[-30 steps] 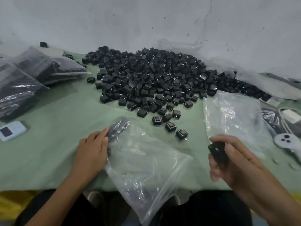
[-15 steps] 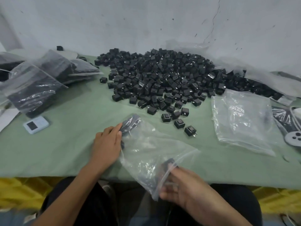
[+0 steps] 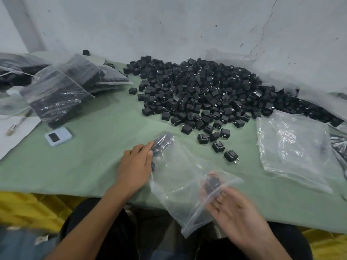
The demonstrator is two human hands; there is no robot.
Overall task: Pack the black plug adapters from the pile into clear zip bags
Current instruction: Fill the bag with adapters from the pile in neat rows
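Note:
A big pile of black plug adapters (image 3: pixel 197 94) covers the far middle of the green table (image 3: pixel 90 162). A clear zip bag (image 3: pixel 178 177) lies in front of me, its mouth over the near edge, with a few adapters in its far corner. My left hand (image 3: pixel 137 166) pinches the bag's left side near that corner. My right hand (image 3: pixel 236 212), blurred, reaches its fingers into the bag's mouth and holds a black adapter (image 3: pixel 212 183) inside the plastic. Three loose adapters (image 3: pixel 231 156) lie just beyond the bag.
Filled bags of adapters (image 3: pixel 56 96) are stacked at the left. A flat stack of clear bags (image 3: pixel 293 147) lies at the right. A small white device (image 3: pixel 58 136) and a paper sheet with a pen (image 3: pixel 17 122) sit at the left. A wall stands behind the pile.
My right hand carried a black adapter from above the table's right side down and left into the bag's mouth. My left hand stayed on the bag. The view shifted.

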